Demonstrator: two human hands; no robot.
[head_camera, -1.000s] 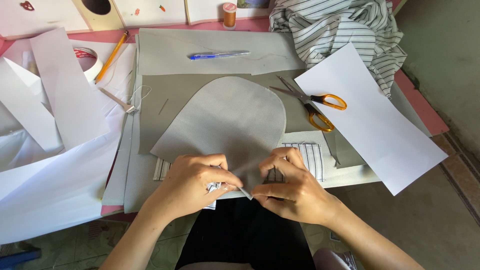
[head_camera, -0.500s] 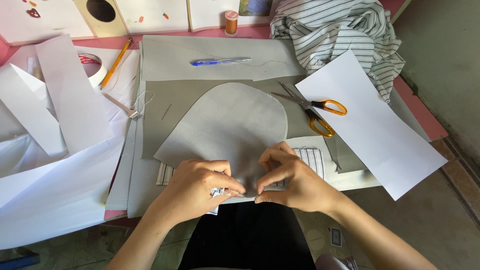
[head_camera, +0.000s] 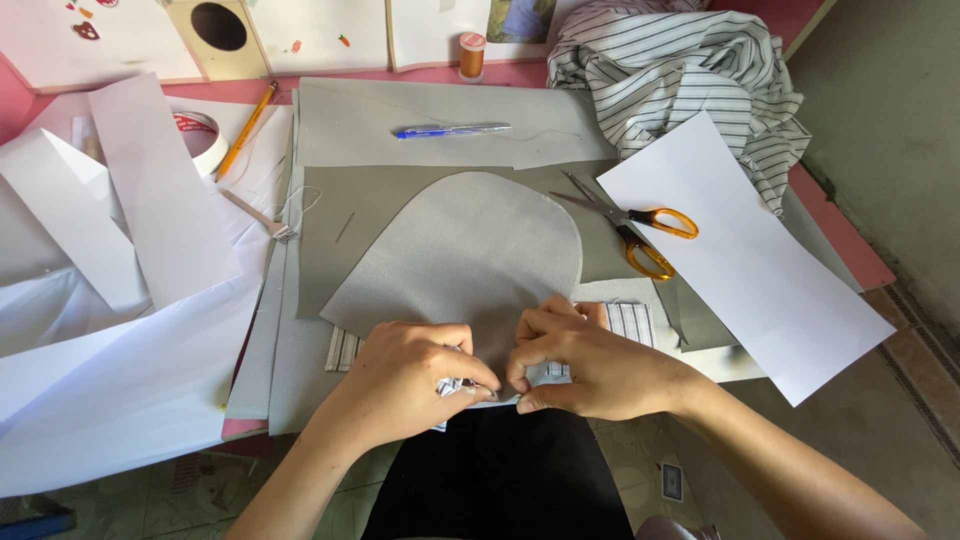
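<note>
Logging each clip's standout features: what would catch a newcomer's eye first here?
Both hands, left hand and right hand, pinch the near edge of a dome-shaped grey fabric piece at the table's front. Orange-handled scissors lie just to its right, beside a slanted white paper sheet. A crumpled striped cloth sits at the far right.

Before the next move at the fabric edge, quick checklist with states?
1. Both hands on the work: left hand and right hand pinch the near edge of the grey rounded fabric piece. Ok.
2. Fabric piece flat: ok.
3. Striped fabric under the edge, aligned: cannot tell, hands cover it.
4. Scissors apart from the hands: ok.
5. Pin or needle between fingers: cannot tell.
6. Blue pen off the piece: ok.
</note>
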